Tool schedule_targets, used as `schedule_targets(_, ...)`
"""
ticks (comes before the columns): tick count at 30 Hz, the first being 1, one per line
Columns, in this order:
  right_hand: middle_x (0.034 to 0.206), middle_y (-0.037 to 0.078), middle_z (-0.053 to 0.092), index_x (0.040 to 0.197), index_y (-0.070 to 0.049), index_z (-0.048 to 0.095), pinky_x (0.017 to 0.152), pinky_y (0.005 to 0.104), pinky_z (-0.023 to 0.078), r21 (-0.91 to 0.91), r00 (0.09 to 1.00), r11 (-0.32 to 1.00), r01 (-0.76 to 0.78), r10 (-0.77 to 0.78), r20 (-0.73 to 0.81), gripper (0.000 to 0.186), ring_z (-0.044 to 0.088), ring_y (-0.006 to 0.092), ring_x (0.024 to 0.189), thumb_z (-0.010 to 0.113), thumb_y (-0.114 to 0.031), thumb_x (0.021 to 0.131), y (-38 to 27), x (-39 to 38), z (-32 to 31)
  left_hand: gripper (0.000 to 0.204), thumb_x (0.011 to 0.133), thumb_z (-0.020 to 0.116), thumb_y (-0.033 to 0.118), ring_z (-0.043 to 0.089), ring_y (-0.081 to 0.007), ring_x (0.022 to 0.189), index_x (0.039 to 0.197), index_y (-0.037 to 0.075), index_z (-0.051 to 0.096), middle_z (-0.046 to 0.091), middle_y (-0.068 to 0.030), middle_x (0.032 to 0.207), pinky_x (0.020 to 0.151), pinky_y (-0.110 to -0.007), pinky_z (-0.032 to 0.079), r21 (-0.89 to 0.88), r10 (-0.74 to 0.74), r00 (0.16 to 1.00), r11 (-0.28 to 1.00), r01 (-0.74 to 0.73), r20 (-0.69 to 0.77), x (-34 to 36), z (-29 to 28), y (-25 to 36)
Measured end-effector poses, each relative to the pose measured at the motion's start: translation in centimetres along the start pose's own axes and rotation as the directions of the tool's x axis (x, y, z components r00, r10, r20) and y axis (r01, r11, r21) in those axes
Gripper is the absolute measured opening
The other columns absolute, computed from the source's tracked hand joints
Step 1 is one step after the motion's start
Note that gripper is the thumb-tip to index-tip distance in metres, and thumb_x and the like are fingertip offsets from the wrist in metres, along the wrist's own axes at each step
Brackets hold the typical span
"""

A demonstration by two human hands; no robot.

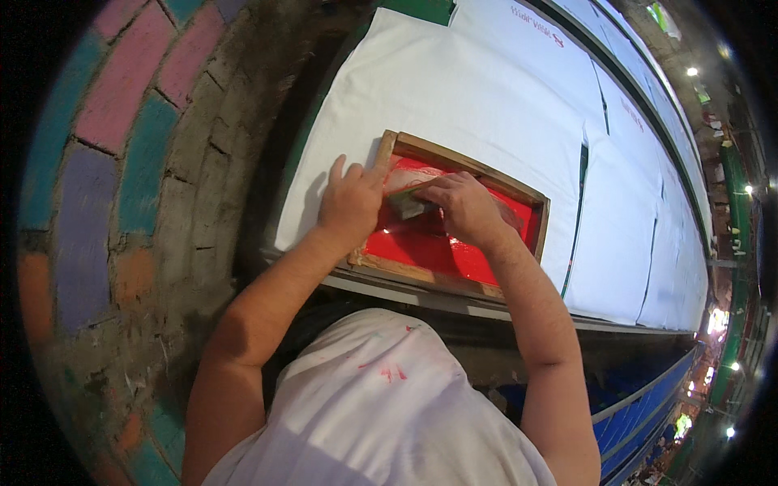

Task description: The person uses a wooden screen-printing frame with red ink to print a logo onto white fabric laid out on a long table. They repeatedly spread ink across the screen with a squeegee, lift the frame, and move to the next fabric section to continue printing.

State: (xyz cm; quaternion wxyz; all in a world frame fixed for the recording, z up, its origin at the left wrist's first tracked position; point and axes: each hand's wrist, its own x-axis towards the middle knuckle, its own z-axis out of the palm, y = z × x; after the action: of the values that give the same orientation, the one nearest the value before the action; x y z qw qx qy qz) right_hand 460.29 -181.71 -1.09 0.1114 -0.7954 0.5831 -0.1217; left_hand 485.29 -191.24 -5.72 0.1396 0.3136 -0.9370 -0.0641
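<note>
A wooden screen-printing frame (470,162) lies on white cloth (454,89), its mesh covered in wet red ink (405,247). My right hand (466,206) is inside the frame, fingers closed round a squeegee (409,202) with a greenish-grey edge; part of it is hidden under the hand. Over the frame's left side rests my left hand (350,202), touching the wood. Its fingers are spread and point away from me, and its thumb is not clearly visible.
White cloth panels (624,211) continue to the right along the long table, with dark green gaps between them. Small red prints (539,28) mark some far panels. A painted brick wall (89,186) stands at left. Blue material (648,413) lies beneath the table at lower right.
</note>
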Motion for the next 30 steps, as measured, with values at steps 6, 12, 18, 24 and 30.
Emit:
schedule_targets(6, 0.131, 0.005, 0.082, 0.122, -0.013, 0.086, 0.113, 0.0454, 0.053, 0.028, 0.958, 0.971, 0.235, -0.237, 0.163, 0.053, 0.07, 0.0306, 0.129, 0.077, 0.005, 0.073, 3.9, -3.9, -2.8, 0.034, 0.109, 0.065, 0.017, 0.066, -0.0278, 0.13, 0.137, 0.006, 0.08, 0.075, -0.0065, 0.151, 0.133, -0.063, 0.031, 0.047, -0.134, 0.991, 0.99, 0.134, 0.008, -0.5, 0.2, 1.6)
schedule_targets(12, 0.131, 0.005, 0.082, 0.121, -0.014, 0.087, 0.112, 0.0451, 0.053, 0.042, 0.963, 0.983, 0.18, -0.185, 0.195, 0.055, 0.071, 0.03, 0.128, 0.076, 0.006, 0.071, 9.4, -12.0, -5.2, 0.034, 0.11, 0.065, 0.015, 0.065, -0.0303, 0.132, 0.139, 0.003, 0.079, 0.074, -0.0088, 0.152, 0.132, -0.059, 0.032, 0.054, -0.198, 0.979, 0.978, 0.2, -0.051, -0.5, 0.9, 3.1)
schedule_targets(18, 0.13, 0.009, 0.082, 0.126, -0.014, 0.086, 0.105, 0.0456, 0.054, 0.002, 0.997, 1.0, -0.031, 0.03, 0.072, 0.054, 0.074, 0.0298, 0.122, 0.075, 0.001, 0.075, 8.9, -19.5, -4.1, 0.036, 0.105, 0.062, 0.004, 0.066, -0.0311, 0.127, 0.136, 0.001, 0.079, 0.076, -0.0104, 0.148, 0.131, -0.057, 0.034, 0.046, -0.196, 0.978, 0.979, 0.199, -0.074, -0.3, 0.9, 3.4)
schedule_targets(24, 0.124, 0.007, 0.08, 0.131, -0.011, 0.083, 0.098, 0.0471, 0.054, -0.068, 0.962, 0.966, -0.248, 0.237, -0.136, 0.049, 0.073, 0.0294, 0.111, 0.082, -0.011, 0.082, 2.0, -21.4, -0.9, 0.036, 0.106, 0.065, 0.004, 0.065, -0.0318, 0.134, 0.139, 0.0, 0.078, 0.074, -0.0121, 0.152, 0.13, -0.054, 0.035, 0.046, -0.157, 0.987, 0.986, 0.158, -0.024, -0.3, 0.8, 2.4)
schedule_targets(30, 0.127, 0.008, 0.078, 0.131, -0.01, 0.081, 0.097, 0.0474, 0.053, -0.024, 0.928, 0.943, -0.333, 0.323, -0.184, 0.043, 0.07, 0.0308, 0.113, 0.078, -0.009, 0.088, -1.2, -22.5, 0.5, 0.038, 0.107, 0.064, 0.004, 0.063, -0.0321, 0.139, 0.143, -0.003, 0.075, 0.072, -0.0142, 0.154, 0.13, -0.054, 0.035, -0.052, -0.175, 0.983, 0.984, 0.172, -0.047, -0.5, 1.2, 2.9)
